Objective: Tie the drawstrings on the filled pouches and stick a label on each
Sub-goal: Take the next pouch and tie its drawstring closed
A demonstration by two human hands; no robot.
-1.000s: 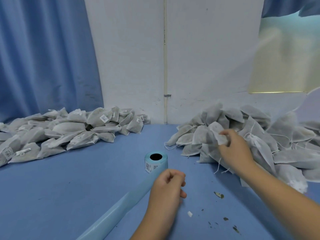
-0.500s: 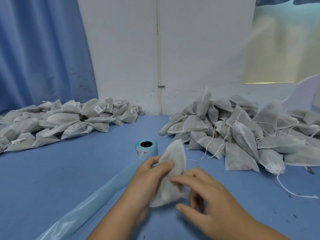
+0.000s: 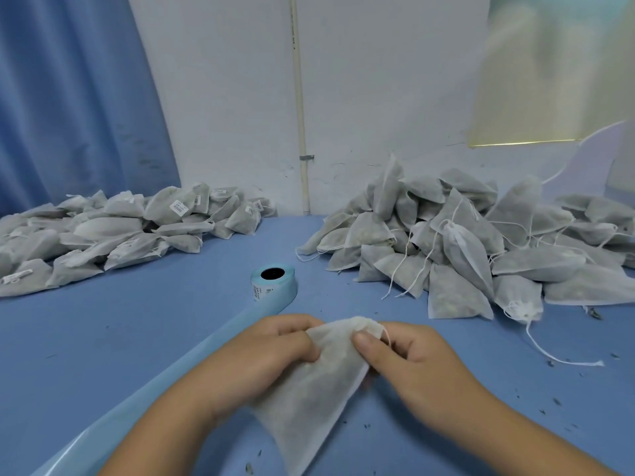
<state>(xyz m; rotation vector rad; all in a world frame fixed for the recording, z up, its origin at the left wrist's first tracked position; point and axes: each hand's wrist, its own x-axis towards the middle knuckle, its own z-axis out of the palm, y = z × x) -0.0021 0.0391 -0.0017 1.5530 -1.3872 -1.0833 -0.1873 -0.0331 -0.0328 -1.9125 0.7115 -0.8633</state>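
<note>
L hand (image 3: pixel 271 352) & R hand (image 3: pixel 405 355) pinch pouch (image 3: pixel 309 400) neck; tying step starting. Next: find drawstring (image 3: pixel 386 334), pull tight, knot.

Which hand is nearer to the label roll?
Left. The left hand grips the pouch just on the near side of the roll; the right hand pinches the pouch's top farther to the right.
</note>
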